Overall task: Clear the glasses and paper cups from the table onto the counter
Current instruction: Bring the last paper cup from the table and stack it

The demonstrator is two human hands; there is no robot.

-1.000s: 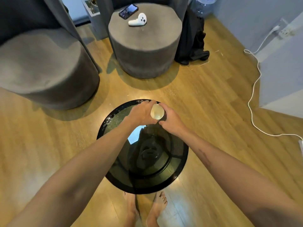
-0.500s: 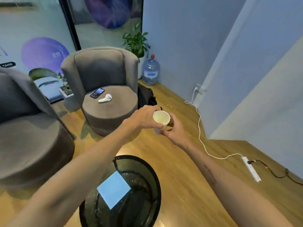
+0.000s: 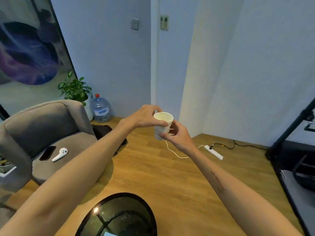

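Holding a white paper cup [image 3: 163,125] in mid-air, both hands meet at chest height above the wooden floor [image 3: 170,176], well clear of the round dark glass table [image 3: 146,208] at the lower edge of view. Left hand [image 3: 144,117]: grip closed over the cup's rim, fingers curled across the far side and thumb on the near side. Right hand [image 3: 177,136]: grip closed on the lower part of the cup, thumb and fingertips pinching its side near the base. Cup is upright, mouth open upward; whether it is one cup or several nested cannot be told. To the left stands a grey armchair [image 3: 42,126] with a dark phone [image 3: 47,152] and a white controller [image 3: 60,154] lying side by side on its seat. Behind the chair, against the wall, are a potted plant [image 3: 75,88] and a large water bottle [image 3: 100,109]. A white power strip [image 3: 214,152] with cables lies on the floor to the right.
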